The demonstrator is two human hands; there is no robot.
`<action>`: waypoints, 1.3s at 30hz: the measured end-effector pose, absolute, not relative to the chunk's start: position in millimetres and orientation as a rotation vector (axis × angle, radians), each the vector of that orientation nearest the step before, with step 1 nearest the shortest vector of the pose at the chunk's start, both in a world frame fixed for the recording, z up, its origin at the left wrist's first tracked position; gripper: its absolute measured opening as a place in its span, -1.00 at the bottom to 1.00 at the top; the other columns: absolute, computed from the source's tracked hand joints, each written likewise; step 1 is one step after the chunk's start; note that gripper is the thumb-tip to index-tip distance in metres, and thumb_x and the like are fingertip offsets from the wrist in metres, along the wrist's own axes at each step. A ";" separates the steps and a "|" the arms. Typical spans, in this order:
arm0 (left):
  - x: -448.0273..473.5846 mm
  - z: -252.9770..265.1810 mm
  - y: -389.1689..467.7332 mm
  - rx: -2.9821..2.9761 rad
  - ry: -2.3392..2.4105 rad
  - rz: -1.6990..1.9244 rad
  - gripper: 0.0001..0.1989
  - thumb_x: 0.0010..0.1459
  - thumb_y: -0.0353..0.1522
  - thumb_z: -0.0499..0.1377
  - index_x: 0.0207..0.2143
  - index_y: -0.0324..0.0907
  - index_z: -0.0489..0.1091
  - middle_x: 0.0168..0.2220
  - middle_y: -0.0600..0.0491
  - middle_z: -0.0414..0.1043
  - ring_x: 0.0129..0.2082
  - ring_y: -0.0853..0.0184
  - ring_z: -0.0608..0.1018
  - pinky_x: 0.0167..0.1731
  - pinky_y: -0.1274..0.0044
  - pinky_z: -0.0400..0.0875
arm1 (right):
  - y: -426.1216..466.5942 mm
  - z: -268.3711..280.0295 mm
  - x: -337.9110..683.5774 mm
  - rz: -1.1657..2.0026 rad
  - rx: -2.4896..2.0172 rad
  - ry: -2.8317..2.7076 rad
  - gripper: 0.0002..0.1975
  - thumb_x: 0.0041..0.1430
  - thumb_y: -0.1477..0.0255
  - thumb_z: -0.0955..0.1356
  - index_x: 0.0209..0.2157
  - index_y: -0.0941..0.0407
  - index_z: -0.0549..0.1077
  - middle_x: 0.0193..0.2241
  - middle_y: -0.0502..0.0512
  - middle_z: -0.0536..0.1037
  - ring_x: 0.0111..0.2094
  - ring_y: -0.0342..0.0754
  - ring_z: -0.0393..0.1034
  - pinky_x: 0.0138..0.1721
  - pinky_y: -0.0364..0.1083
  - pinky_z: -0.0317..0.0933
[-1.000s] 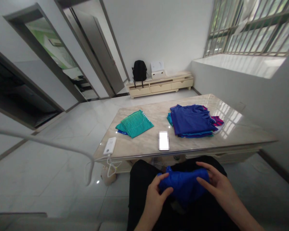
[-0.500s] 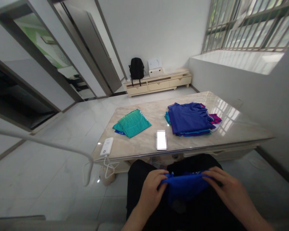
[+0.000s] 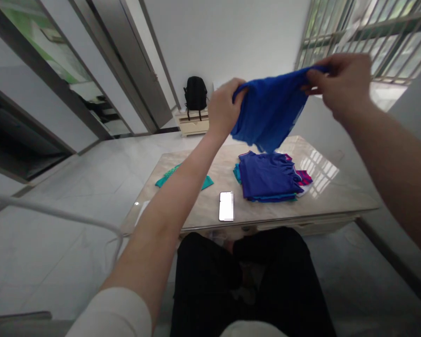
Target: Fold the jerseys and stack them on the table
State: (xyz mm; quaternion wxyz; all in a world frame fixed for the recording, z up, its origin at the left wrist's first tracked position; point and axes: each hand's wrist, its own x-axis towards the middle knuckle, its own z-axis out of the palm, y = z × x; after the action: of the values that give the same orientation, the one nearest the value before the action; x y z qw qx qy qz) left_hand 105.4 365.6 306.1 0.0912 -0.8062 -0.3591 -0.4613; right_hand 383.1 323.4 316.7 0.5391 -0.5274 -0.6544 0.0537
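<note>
A thin blue garment [image 3: 272, 110] is held up in the air above the far part of the table, its lower edge hanging loose. My left hand [image 3: 226, 105] pinches its upper left corner. At the upper right corner, my right hand [image 3: 347, 79] grips the same edge, which is stretched between both hands. Below the garment lies a stack of folded clothes [image 3: 270, 175], purple-blue on top, with teal and pink-red pieces showing at the sides. A teal garment [image 3: 206, 182] on the left is mostly hidden behind my left forearm.
A phone with a bright screen [image 3: 226, 206] lies near the front edge of the marble-topped table [image 3: 323, 203]. Part of a white device [image 3: 142, 210] shows beside my left forearm. Against the far wall, a black backpack [image 3: 195, 93] stands on a low cabinet [image 3: 192, 126].
Both hands have risen from my lap and reached forward over the table, lifting the blue garment, which now hangs down. My left forearm now covers much of the teal garment.
</note>
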 end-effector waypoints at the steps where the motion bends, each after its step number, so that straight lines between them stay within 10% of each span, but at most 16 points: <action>1: 111.6 316.4 369.3 -2.371 -1.021 -1.342 -0.63 0.51 -0.22 -0.06 0.03 -0.20 0.47 -0.03 0.03 0.53 0.06 0.30 0.51 0.16 0.41 0.34 | 327.9 326.5 390.2 0.105 -1.209 -1.556 -0.70 0.41 0.34 0.37 0.03 0.26 0.45 -0.09 0.28 0.60 -0.19 -0.09 0.55 -0.11 0.00 0.51; 7: 143.1 257.2 396.8 -2.542 -0.934 -1.152 -0.82 0.39 -0.38 0.17 -0.06 -0.17 0.56 -0.03 -0.03 0.51 0.04 0.23 0.46 0.06 0.42 0.35 | 335.6 262.4 423.0 -0.037 -1.436 -1.580 -0.53 0.41 0.32 0.37 0.05 0.52 0.44 -0.10 0.39 0.62 -0.17 -0.08 0.52 -0.10 -0.05 0.38; 15: 118.0 16.4 333.4 -3.012 -1.242 -0.584 -0.92 0.23 -0.38 0.30 -0.34 -0.18 0.60 -0.28 -0.02 0.60 -0.16 0.25 0.59 -0.01 0.45 0.45 | 239.7 16.2 427.0 0.249 -1.930 -1.689 -0.62 0.21 0.31 0.38 -0.04 0.23 0.63 -0.08 0.27 0.66 -0.07 0.17 0.56 0.00 0.10 0.36; 23: -87.0 -66.7 345.8 -2.367 -2.036 -0.703 -0.59 0.35 -0.36 0.07 0.15 -0.41 0.44 0.34 -0.41 0.22 0.40 -0.21 0.15 0.33 -0.08 -0.02 | 3.9 -160.6 373.0 0.359 -2.149 -1.494 -0.36 0.26 0.19 0.09 0.17 0.18 0.49 0.21 0.32 0.48 0.13 0.24 0.49 0.04 0.15 0.46; 39: -159.0 -117.8 353.7 -2.105 -2.187 -0.797 -0.57 0.39 -0.29 -0.01 0.13 -0.31 0.47 0.31 -0.26 0.33 0.33 0.00 0.33 0.33 0.15 0.16 | 32.4 -182.4 375.7 0.443 -2.416 -1.481 -0.33 0.26 0.27 0.13 0.37 0.06 0.27 0.29 0.24 0.31 0.12 0.26 0.46 0.03 0.17 0.44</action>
State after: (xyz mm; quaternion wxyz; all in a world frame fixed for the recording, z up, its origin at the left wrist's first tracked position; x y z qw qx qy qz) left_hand -159.0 353.7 -117.8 0.0014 -0.6708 -0.6969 -0.2539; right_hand 375.7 32.4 -182.4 0.1365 -0.8345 -0.5114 0.1530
